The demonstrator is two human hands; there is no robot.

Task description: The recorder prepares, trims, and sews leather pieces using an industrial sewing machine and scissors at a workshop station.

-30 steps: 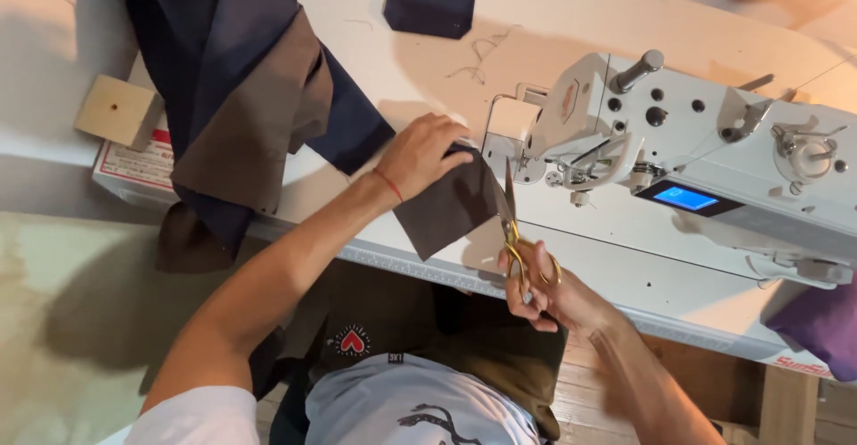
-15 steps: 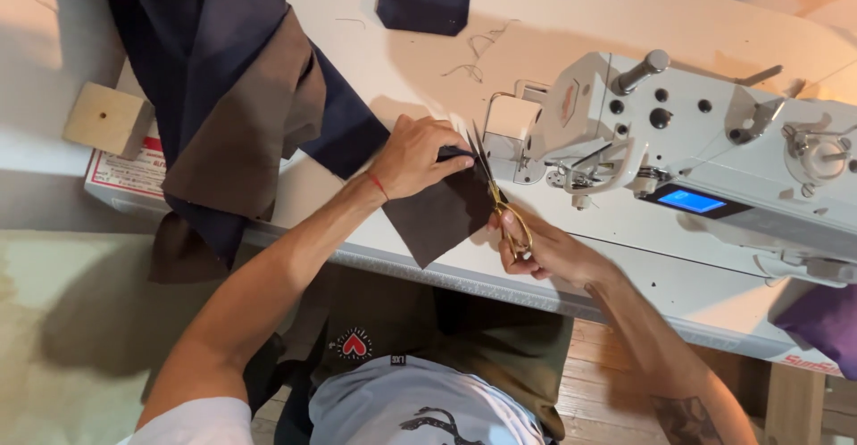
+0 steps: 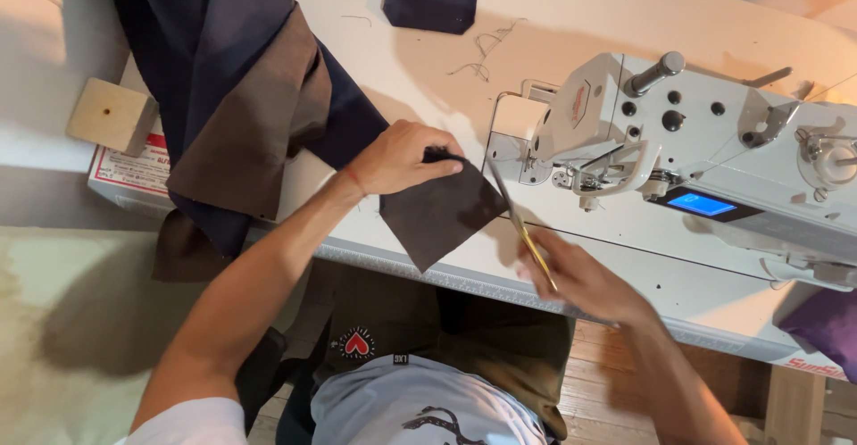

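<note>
At the far left, a wooden block (image 3: 112,116) and a heap of navy and brown cloth (image 3: 241,115) lie on the white table (image 3: 375,61). The left hand (image 3: 402,155) pinches the top corner of a dark fabric piece (image 3: 437,213), fingers closed on it, at the table's front edge. The right hand (image 3: 580,280) grips scissors (image 3: 518,217), blades near that corner; trimming seems underway, calling for a steady snip. The sewing machine (image 3: 705,159) stands rightmost
</note>
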